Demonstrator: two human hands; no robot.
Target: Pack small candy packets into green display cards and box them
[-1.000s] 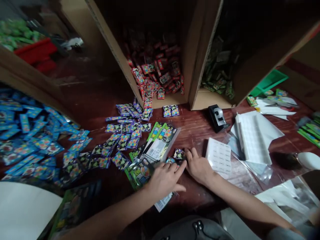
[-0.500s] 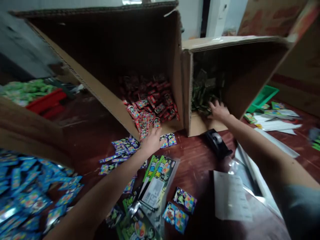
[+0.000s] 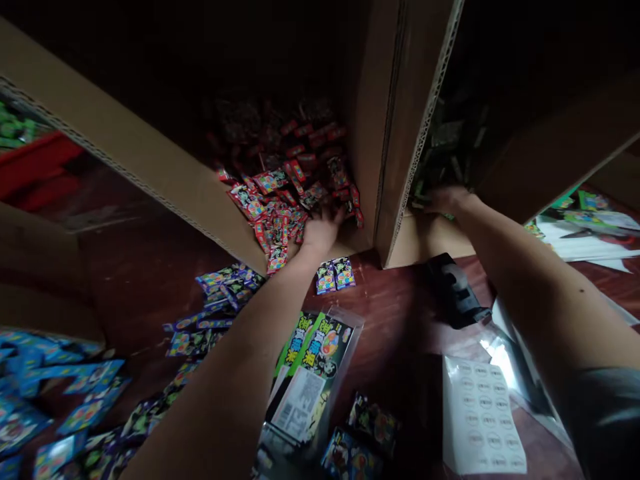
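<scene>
from my remote seat i see a dark red wooden tabletop (image 3: 385, 307) under everything, and on it a big cardboard box (image 3: 150, 160) with its open side toward me; a second cardboard box (image 3: 450, 250) stands just to its right. both arms reach forward into them. my left hand (image 3: 323, 230) is inside the big box at the front of the heap of red sachets (image 3: 277, 223), fingers and thumb spread apart over the pile. my right hand (image 3: 447, 199) is inside the second box, near dim greenish sachets (image 3: 453, 163); it is blurred and shaded, so i cannot tell whether its fingers pinch anything. between the forearms lie overlapping black-and-green printed bags (image 3: 325, 347). to their right is a white sheet of round labels (image 3: 483, 413), with a black tape dispenser (image 3: 457, 293) beyond it. blue sachets (image 3: 20, 427) spread at lower left, and two purple sachets (image 3: 335, 275) sit side by side just before the big box.
</scene>
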